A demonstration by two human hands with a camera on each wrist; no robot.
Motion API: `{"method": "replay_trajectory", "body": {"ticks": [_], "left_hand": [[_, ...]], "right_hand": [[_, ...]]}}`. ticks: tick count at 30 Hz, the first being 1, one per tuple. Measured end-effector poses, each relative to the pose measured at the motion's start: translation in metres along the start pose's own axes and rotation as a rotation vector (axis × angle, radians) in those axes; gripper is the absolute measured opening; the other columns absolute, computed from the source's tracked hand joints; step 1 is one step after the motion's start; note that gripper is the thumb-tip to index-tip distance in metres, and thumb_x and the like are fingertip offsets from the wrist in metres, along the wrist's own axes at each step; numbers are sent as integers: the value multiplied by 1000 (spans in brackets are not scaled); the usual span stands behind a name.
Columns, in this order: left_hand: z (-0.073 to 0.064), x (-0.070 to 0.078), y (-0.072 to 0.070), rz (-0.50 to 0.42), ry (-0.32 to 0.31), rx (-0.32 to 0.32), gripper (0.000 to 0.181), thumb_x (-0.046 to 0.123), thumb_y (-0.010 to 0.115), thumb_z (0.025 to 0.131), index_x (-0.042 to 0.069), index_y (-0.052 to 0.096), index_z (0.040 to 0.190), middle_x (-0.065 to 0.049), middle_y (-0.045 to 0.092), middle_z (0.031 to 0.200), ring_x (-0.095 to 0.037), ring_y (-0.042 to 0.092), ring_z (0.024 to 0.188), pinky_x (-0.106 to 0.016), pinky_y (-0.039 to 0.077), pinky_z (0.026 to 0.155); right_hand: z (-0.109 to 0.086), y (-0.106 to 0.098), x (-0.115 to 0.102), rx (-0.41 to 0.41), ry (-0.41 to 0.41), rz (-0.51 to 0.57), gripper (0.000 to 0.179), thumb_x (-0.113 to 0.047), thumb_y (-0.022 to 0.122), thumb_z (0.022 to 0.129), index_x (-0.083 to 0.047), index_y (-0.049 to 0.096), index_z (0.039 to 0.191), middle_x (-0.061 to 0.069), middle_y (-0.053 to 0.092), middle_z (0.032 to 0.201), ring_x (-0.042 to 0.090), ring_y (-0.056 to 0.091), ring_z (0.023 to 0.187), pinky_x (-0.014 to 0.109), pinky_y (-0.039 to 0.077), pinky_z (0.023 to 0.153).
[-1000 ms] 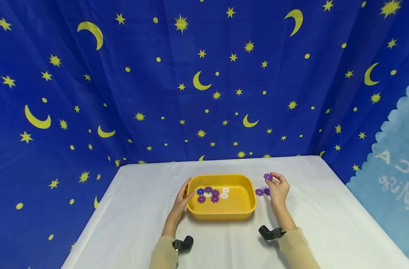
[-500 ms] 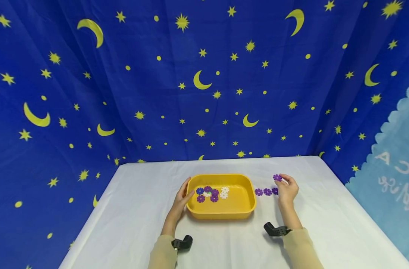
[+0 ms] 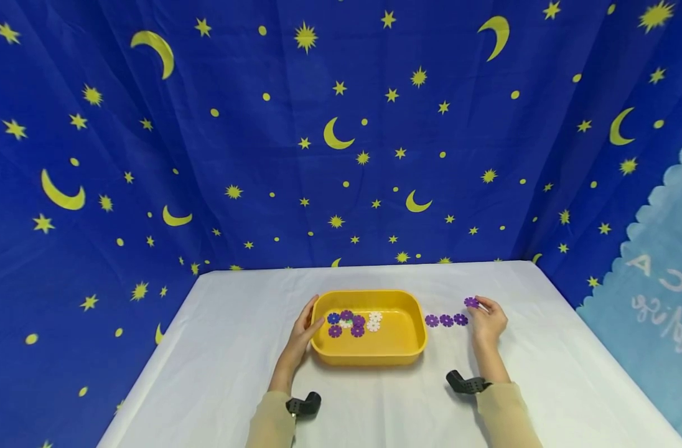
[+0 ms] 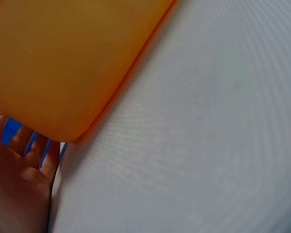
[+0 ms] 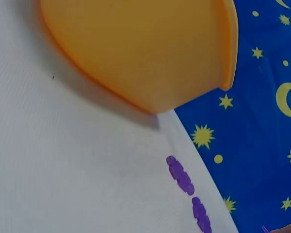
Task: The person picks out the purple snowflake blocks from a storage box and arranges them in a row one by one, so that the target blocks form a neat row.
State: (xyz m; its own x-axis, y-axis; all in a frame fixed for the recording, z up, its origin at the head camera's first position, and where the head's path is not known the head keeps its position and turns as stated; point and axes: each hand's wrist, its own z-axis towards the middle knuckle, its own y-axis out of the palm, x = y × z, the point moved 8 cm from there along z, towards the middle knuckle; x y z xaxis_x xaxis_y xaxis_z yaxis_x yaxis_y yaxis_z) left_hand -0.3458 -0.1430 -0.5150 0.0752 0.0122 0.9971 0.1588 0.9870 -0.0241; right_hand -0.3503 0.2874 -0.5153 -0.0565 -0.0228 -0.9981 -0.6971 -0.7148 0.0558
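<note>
My left hand (image 3: pixel 299 338) grips the left end of a yellow plastic basin (image 3: pixel 369 359), thumb over the rim and fingers along the outer wall. In the left wrist view, the fingers (image 4: pixel 36 145) lie against the outside of that wall. Several flower-shaped discs lie in the basin: purple ones (image 3: pixel 335 331), a blue one (image 3: pixel 333 318) and white ones (image 3: pixel 373 326). To the basin's right, my right hand (image 3: pixel 489 322) pinches a purple flower disc (image 3: pixel 471 302) between thumb and fingers, raised above the table. Left of this hand, a row of purple discs (image 3: pixel 446 320) lies flat.
A white cloth (image 3: pixel 218 361) covers the table. Behind it and at the left hangs a blue curtain (image 3: pixel 274 205) with yellow moons and stars. A light blue panel with pale lettering (image 3: pixel 654 298) stands at the far right. Each wrist carries a black camera (image 3: pixel 304 406).
My right hand has moved right with the pinched purple disc, then lowered slightly. A third purple disc in the row now shows fully. The left hand and basin have stayed in place.
</note>
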Motion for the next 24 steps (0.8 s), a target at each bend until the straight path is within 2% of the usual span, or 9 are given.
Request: {"method": "replay_trajectory", "body": {"ticks": [6,11,19,24], "left_hand": [[-3,0,1,-2,-1,-3,62,16,51,97,9,22,152,-13,16,160,-30,13,149,-46,12,123],[-3,2,1,3,6,0,62,15,51,98,8,22,152,-14,17,160,-31,14,149,-47,13,122],[-3,3,1,-1,7,2,61,13,50,98,8,22,152,-14,17,160,-31,14,149,-45,13,123],[-2,1,0,-6,6,2,62,14,51,97,8,22,152,-14,17,160,-31,13,149,-46,11,123]], "right_hand": [[3,-6,10,15,32,23,37,16,60,74,10,59,111,-25,56,67,-11,55,59,3,48,57],[5,-11,17,27,44,-8,37,16,59,74,9,60,110,-26,55,64,-11,53,57,4,48,58],[7,-13,23,46,70,-88,38,16,59,73,9,62,110,-19,56,65,-10,49,59,2,45,56],[5,-12,22,37,74,-90,39,18,56,72,10,61,110,-9,63,75,-8,52,64,1,46,57]]}}
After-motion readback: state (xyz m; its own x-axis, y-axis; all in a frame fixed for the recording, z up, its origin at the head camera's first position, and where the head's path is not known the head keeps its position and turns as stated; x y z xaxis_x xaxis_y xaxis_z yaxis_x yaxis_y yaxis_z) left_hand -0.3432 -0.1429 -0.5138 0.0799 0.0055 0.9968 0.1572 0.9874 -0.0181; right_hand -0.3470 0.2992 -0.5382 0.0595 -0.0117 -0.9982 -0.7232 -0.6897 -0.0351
